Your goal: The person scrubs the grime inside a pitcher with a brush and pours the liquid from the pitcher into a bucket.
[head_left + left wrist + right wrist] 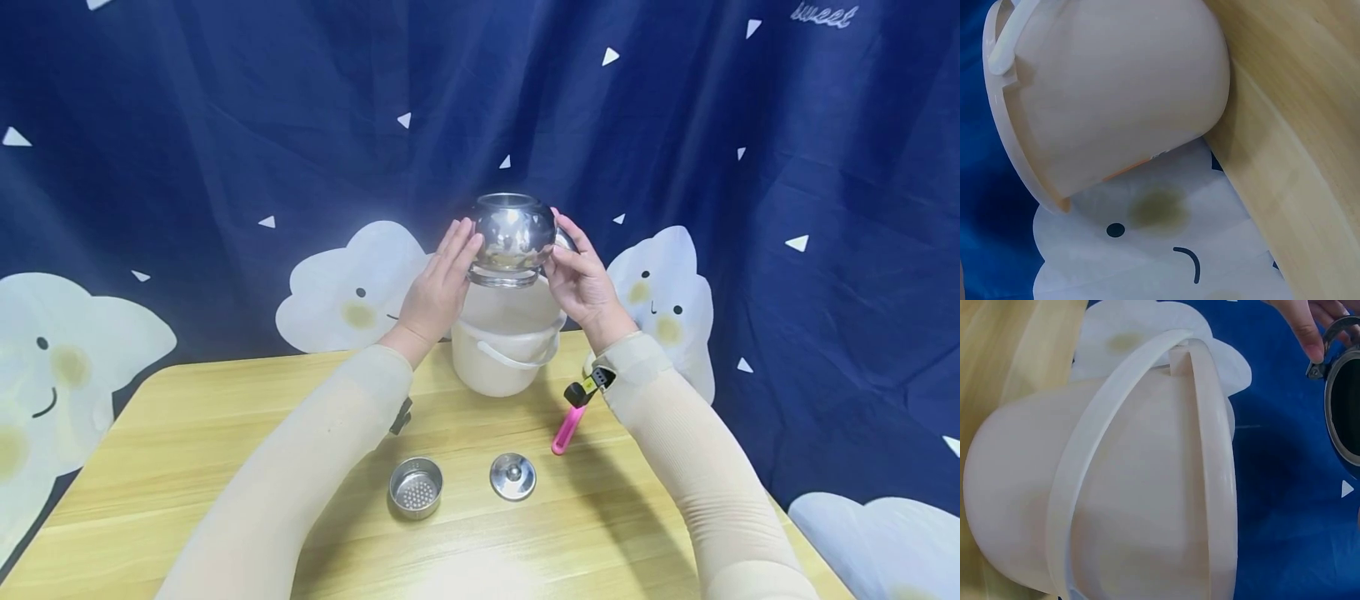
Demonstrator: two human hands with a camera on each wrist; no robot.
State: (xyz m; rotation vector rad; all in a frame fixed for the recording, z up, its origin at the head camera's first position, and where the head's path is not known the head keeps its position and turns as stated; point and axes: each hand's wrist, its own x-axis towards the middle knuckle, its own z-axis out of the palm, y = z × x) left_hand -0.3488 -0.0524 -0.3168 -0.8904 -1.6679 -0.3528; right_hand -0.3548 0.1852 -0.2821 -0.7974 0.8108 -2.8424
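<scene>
A shiny steel teapot (514, 233) is held upside down above a white bucket (498, 367), its flat base up and its mouth facing down. My left hand (444, 279) grips its left side, and in the right wrist view that hand's thumb (1313, 350) presses by a hinged metal bracket. My right hand (581, 279) holds the opposite side, fingers and thumb at the handle. Through the right wrist view the teapot's dark mouth (1347, 406) shows. The left wrist view has only the bucket (1122, 87), with the left hand out of sight.
On the wooden table (225, 433) stand a round metal strainer (416, 489) with a holed bottom and, to its right, a knobbed steel lid (513, 477). Below the right wrist lies a tool with a pink handle (567, 431). A blue curtain (225, 125) hangs behind.
</scene>
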